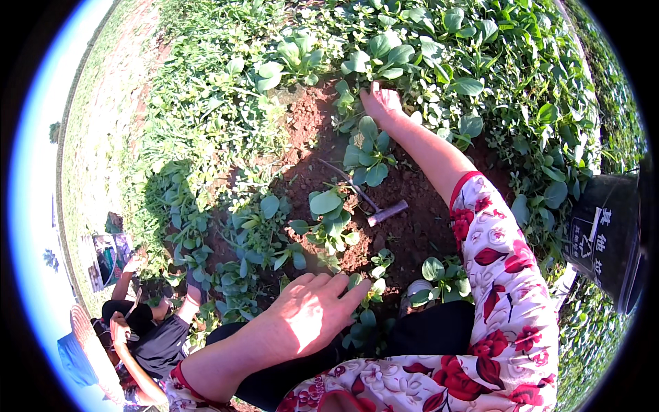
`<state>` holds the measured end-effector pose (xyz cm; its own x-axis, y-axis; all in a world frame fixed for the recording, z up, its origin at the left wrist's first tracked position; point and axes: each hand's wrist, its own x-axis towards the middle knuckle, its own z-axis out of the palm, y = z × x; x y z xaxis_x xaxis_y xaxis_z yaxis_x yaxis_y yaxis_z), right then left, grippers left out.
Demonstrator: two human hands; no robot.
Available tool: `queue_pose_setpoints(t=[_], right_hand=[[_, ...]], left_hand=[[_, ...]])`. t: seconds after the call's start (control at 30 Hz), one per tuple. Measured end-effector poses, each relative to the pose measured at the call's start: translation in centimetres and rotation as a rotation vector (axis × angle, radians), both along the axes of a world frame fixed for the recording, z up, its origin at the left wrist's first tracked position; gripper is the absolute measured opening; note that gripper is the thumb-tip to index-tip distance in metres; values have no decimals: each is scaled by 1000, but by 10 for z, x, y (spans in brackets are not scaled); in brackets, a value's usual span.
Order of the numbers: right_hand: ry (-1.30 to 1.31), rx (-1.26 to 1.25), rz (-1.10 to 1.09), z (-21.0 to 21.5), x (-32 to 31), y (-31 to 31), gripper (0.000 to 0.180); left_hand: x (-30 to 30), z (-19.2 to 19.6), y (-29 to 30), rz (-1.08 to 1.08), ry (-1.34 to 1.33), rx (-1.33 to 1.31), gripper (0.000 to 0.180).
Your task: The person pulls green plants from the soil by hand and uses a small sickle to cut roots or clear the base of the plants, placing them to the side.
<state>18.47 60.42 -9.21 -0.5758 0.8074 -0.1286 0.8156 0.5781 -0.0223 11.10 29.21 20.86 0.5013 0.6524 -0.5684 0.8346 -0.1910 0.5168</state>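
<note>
My right hand (382, 103) reaches far ahead into the greens, its fingers closed low among the stems beside a broad-leaved leafy green plant (384, 56). What the fingertips pinch is hidden by leaves. Close to my body, my left hand (305, 312) hangs palm down with its fingers stretched out, holding nothing. Just beyond its fingertips grows a small leafy green (331, 213). Between my hands, a hand tool (388, 213) with a thin rod and a short crosspiece lies on the reddish soil (420, 230). Another leafy green (368, 154) stands just beyond the tool.
A black bucket (600, 237) with white lettering stands at the right. At the lower left, another person in a wide hat (93, 350) crouches, with a hand (120, 329) around a thin handle. Dense greens and weeds (213, 110) spread across the far side.
</note>
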Motion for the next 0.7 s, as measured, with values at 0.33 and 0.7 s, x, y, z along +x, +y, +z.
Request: queue_pose_setpoints(t=[0.33, 0.7], right_hand=[[-77, 30, -73, -2, -9, 10, 24], [-58, 0, 8, 14, 0, 8, 16]], left_hand=[[3, 1, 0, -9, 6, 9, 55], [-1, 1, -2, 9, 7, 12, 54]])
